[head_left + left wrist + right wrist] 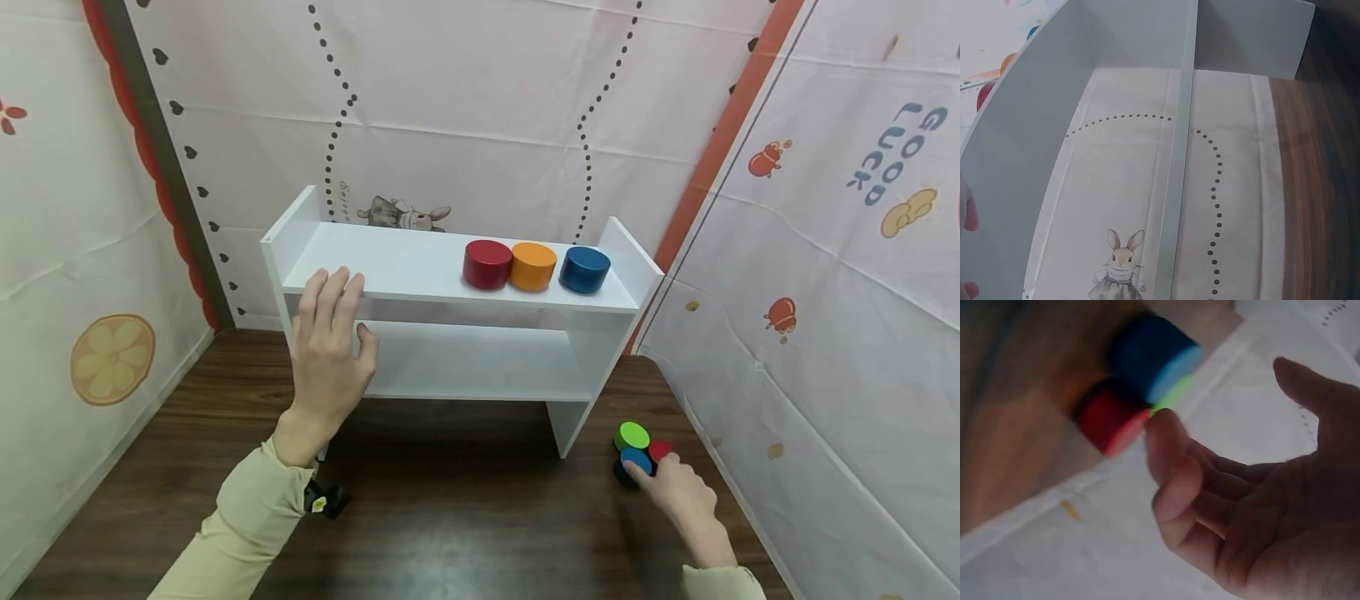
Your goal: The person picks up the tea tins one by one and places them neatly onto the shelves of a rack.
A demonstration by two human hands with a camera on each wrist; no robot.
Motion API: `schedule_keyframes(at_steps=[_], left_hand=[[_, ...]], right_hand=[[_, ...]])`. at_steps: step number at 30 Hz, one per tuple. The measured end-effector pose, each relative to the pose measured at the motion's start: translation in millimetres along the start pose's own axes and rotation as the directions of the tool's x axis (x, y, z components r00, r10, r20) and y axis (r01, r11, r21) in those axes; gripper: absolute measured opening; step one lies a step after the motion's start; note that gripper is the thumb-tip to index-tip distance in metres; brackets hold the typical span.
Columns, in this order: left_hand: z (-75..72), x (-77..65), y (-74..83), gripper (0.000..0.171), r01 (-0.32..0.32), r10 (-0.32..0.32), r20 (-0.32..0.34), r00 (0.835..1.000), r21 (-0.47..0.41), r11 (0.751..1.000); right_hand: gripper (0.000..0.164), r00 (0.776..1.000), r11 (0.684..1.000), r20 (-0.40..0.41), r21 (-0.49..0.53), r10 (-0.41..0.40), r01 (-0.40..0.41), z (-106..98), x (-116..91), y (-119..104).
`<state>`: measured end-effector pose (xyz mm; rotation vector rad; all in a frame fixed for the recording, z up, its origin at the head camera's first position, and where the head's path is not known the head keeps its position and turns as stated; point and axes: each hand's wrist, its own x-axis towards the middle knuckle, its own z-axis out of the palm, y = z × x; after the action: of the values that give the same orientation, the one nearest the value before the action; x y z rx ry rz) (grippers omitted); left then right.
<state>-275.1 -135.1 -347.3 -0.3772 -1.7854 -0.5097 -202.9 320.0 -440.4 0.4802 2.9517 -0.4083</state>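
Note:
My left hand (326, 358) is raised at the left end of a white two-tier shelf (465, 362), its fingers extended and overlapping the upper board's front edge. It holds nothing. My right hand (682, 496) is low on the right, right at three small cylinders: a green one (632, 435), a blue one (636, 460) and a red one (660, 451), bunched on the table. In the right wrist view, thumb and fingers are spread apart, with the index fingertip close to the red cylinder (1110, 419) and the green cylinder (1175, 394); nothing is gripped.
On the shelf's upper board stand a larger red cylinder (487, 265), an orange cylinder (532, 267) and a blue cylinder (585, 270), toward the right end. Printed cloth (480, 75) hangs behind and on both sides of the dark wooden table (465, 508).

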Motion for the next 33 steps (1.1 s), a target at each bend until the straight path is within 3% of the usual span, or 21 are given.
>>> schedule_keyframes(at_steps=[5, 18, 26, 33], left_hand=[[-1.1, -0.1, -0.1, 0.058, 0.003, -0.003, -0.004, 1.000, -0.003, 1.000], [-0.5, -1.2, 1.4, 0.059, -0.001, 0.001, 0.005, 1.000, -0.003, 1.000], [-0.5, -1.9, 0.8, 0.058, -0.003, 0.003, 0.007, 1.000, -0.001, 1.000], [-3.7, -4.6, 3.0, 0.069, -0.006, 0.007, 0.031, 1.000, -0.023, 1.000]], right_hand=[[0.089, 0.996, 1.000, 0.080, 0.007, 0.030, -0.030, 14.4, 9.4, 9.3], [0.075, 1.000, 0.987, -0.017, 0.162, 0.004, -0.001, 34.4, 32.2, 17.0], [0.070, 0.996, 0.985, -0.067, 0.157, -0.061, 0.071, 42.0, 38.5, 13.0], [0.069, 0.998, 0.987, -0.050, 0.154, -0.045, 0.052, 43.9, 39.1, 6.7]])
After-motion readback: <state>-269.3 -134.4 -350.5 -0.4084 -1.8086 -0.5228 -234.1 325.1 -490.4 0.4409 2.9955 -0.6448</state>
